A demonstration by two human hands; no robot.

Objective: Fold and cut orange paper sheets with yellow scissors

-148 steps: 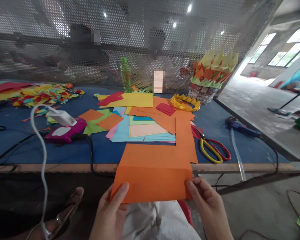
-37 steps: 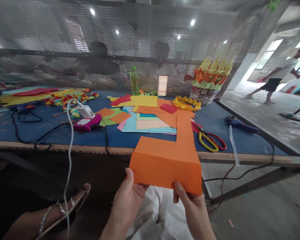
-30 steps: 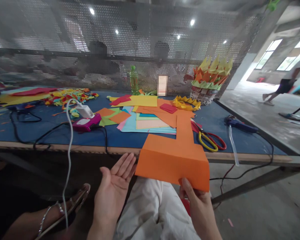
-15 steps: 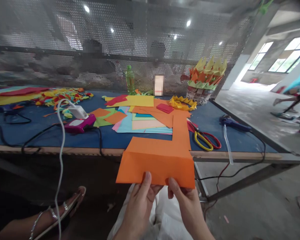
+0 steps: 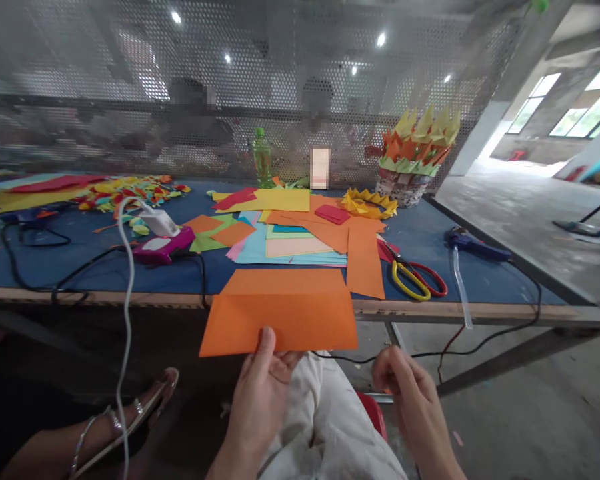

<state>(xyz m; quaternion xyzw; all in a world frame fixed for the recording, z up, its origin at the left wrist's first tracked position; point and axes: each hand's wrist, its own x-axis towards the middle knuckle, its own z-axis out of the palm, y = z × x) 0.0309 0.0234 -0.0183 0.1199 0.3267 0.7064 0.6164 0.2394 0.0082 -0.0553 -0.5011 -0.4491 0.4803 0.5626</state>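
Observation:
My left hand [image 5: 263, 393] grips the lower edge of a folded orange paper sheet [image 5: 280, 313], thumb on top, holding it up in front of the table edge. My right hand [image 5: 405, 393] hangs off the paper to the right, over my lap, its fingers curled and blurred by motion; I cannot make out anything in them. An orange paper strip [image 5: 365, 260] lies on the blue table [image 5: 430, 233] just beyond the sheet.
A pile of coloured paper sheets [image 5: 290, 233], scissors [image 5: 415, 277], a glue gun [image 5: 475, 247], a pink device with a white charger [image 5: 160, 240], cables, a green bottle [image 5: 261, 157], paper crowns on a basket [image 5: 415, 160]. Perforated metal screen behind. A sandalled foot [image 5: 130, 413] lower left.
My right hand has let go of the orange sheet and dropped to the right. My left hand alone now holds the sheet, shifted left. The upright orange strip now lies apart on the table.

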